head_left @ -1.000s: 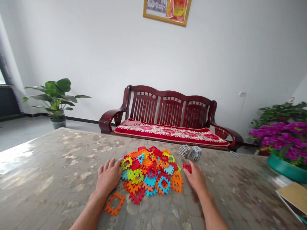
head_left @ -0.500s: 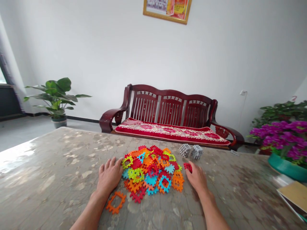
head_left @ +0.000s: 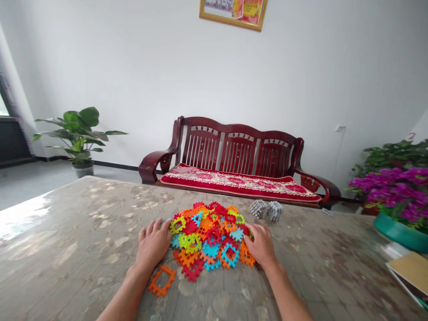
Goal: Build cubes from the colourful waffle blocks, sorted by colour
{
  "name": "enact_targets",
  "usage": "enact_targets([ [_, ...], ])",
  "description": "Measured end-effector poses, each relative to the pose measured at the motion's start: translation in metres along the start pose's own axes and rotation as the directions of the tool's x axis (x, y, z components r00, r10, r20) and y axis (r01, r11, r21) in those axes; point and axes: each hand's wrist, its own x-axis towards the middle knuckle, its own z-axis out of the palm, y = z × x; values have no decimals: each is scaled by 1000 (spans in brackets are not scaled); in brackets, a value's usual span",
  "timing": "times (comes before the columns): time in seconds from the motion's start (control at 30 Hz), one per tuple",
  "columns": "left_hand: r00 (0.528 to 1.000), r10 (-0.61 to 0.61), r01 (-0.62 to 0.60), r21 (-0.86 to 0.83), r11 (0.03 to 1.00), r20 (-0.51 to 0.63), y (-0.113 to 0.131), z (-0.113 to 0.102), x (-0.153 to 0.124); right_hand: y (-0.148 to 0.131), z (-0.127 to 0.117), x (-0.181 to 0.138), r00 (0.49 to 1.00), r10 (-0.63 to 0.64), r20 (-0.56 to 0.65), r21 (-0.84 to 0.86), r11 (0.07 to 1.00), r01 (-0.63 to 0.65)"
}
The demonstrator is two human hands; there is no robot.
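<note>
A heap of plastic interlocking puzzle tiles (head_left: 210,250) in red, orange, lime green and blue lies on the table, some solid and some with cut-out middles. My left hand (head_left: 154,243) rests flat at the heap's left side, fingers spread, fingertips beside a lime-green tile (head_left: 178,225). At the right edge, my right hand (head_left: 262,245) touches the heap with thumb and fingers apart, covering part of an orange tile (head_left: 246,255). Whatever lies beneath its fingers is hidden. One orange frame-shaped tile (head_left: 162,281) sits apart, near my left forearm.
Two grey knobbly balls (head_left: 266,209) stand behind the heap to the right. Purple flowers in a teal pot (head_left: 401,232) and a tan book-like item (head_left: 409,272) occupy the table's right end. A wooden bench (head_left: 234,151) is beyond the table (head_left: 83,236).
My right hand has moved left against the heap. The red tile that lay by its fingertips is no longer seen apart there. My left hand stays in place.
</note>
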Motion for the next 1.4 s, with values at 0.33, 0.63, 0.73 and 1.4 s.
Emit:
enact_targets([
  [0.33, 1000, 3, -3, -10, 1000, -9, 0, 0, 0, -11, 4, 2, 998, 47, 45, -8, 999, -47],
  [0.63, 1000, 1, -1, 6, 1000, 7, 0, 0, 0, -15, 2, 4, 996, 79, 47, -49, 996, -77],
  [0.73, 1000, 2, -2, 7, 1000, 3, 0, 1, 0, -15, -1, 3, 995, 98, 27, -77, 992, -96],
  [1.4, 1000, 2, -2, -6, 1000, -9, -1, 3, 1, -22, -1, 2, 986, 146, 76, -136, 981, -135],
])
